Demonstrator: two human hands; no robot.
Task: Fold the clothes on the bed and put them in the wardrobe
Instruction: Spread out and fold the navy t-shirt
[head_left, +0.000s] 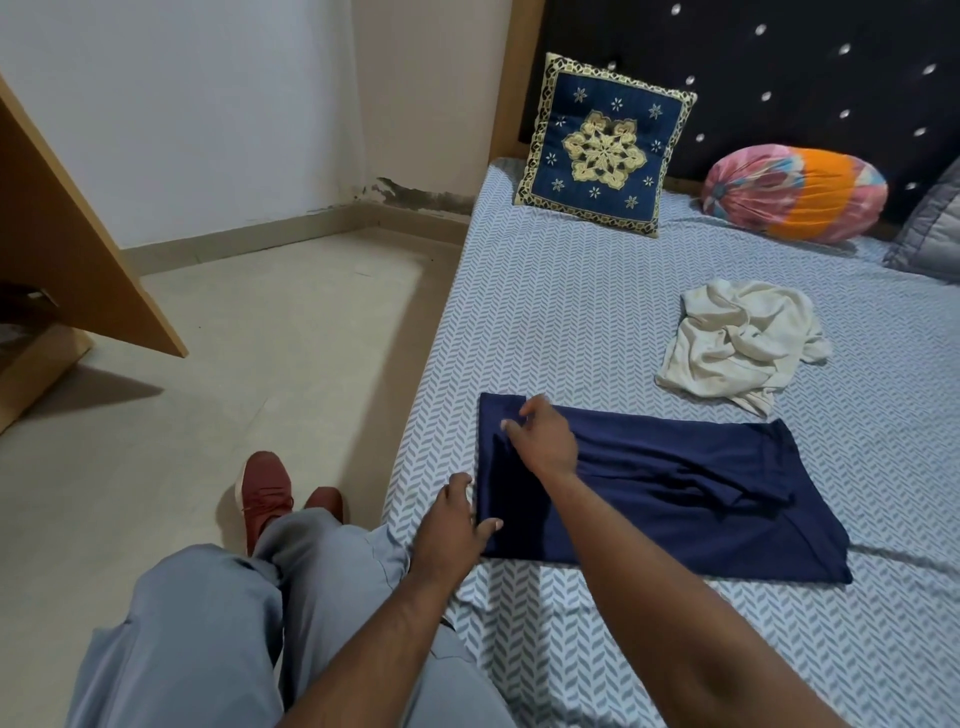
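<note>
Bed (571, 312) edge — navy garment (675, 509) flat | left grip (452, 525) pinches its near corner | right grip (548, 441) on top, closure unclear

Navy garment (675, 499), cream cloth (743, 345) — both on a blue-and-white herringbone sheet (571, 312) — plus red shoes (265, 486).

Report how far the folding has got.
Done: the navy garment lies partly folded flat on the bed. In hand: the left hand holds its near corner, the right hand rests on it. Left: the white garment lies crumpled beyond it, and neither is in a wardrobe.
</note>
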